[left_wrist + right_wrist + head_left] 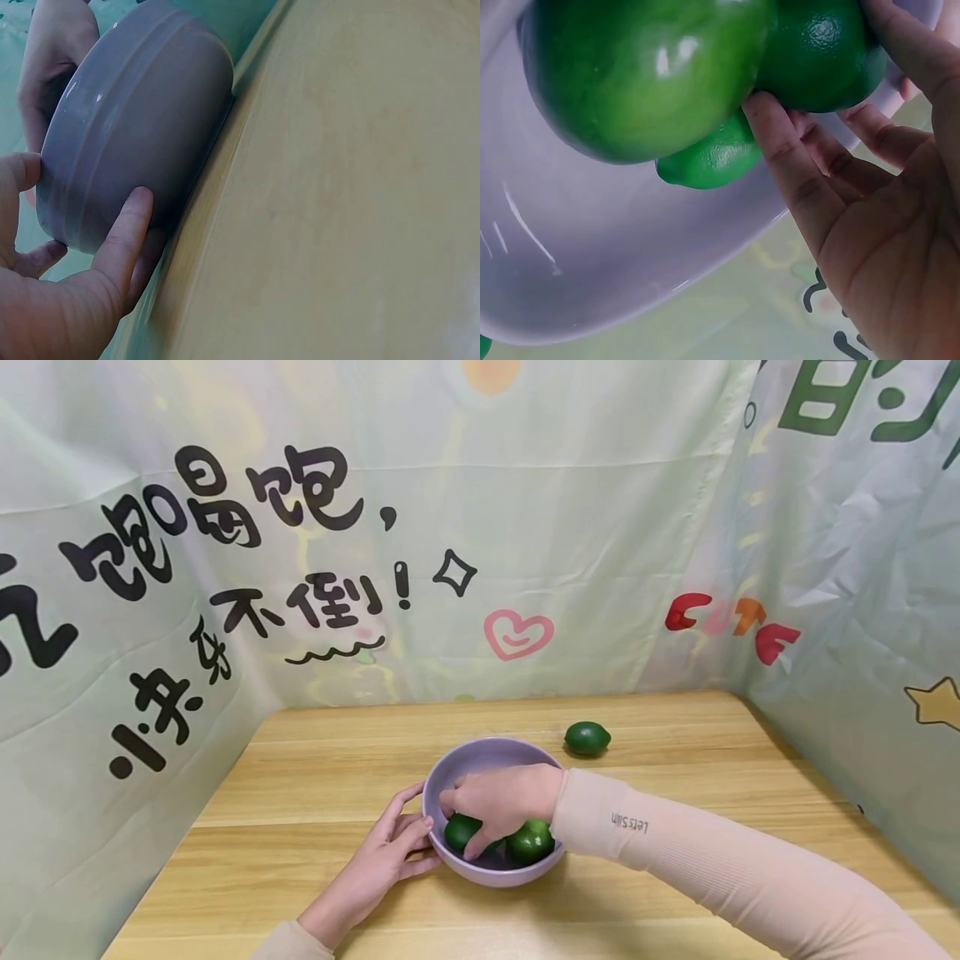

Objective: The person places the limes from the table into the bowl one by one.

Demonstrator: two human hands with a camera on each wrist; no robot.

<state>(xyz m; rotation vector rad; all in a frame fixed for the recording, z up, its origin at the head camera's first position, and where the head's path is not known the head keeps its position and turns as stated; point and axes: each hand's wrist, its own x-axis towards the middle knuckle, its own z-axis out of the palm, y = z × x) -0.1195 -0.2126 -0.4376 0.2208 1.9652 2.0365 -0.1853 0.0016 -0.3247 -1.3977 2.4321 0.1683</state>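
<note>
A lilac bowl (498, 878) stands on the wooden table with several green fruits in it. My left hand (386, 852) grips its left side, the thumb at the rim and the other fingers along the outer wall (142, 120). Inside the bowl, my right hand (502, 797) holds a dark green lime (821, 56) between thumb and fingers. Beside that lime lies a larger, lighter green fruit (649, 75), also seen in the head view near the bowl's right wall. A smaller bright green lime (712, 156) shows partly from under it in the right wrist view.
Another dark green lime (587, 738) lies on the table (322, 768) behind the bowl, to its right. Printed cloth (600, 543) hangs behind the table and along both sides. The right forearm in a pale sleeve (697, 839) crosses over the table's right part.
</note>
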